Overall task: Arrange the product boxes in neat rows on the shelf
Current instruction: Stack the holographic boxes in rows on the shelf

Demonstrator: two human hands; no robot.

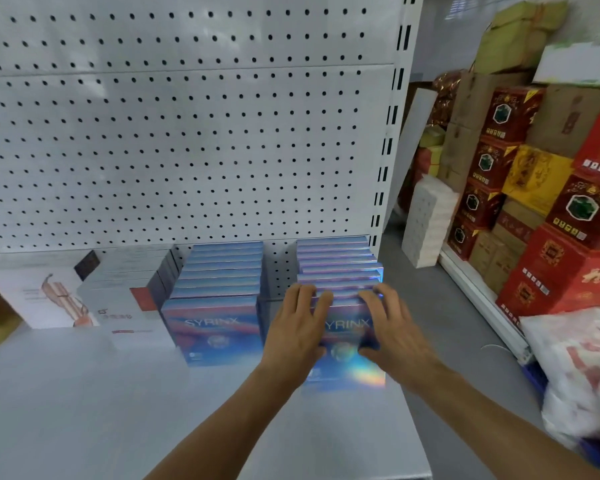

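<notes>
On the white shelf point(84, 393), two rows of blue SYRINX boxes point(219, 306) — left hand point(297, 332) and right hand point(394, 327) rest spread-fingered, straight, on the right row point(340, 268).

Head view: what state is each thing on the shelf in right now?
Right SYRINX row: upright, front box under both hands.
Left SYRINX row: upright, untouched.
White boxes: standing, untouched.
Left hand: fingers straight, on front box.
Right hand: fingers straight, on front box.
</notes>
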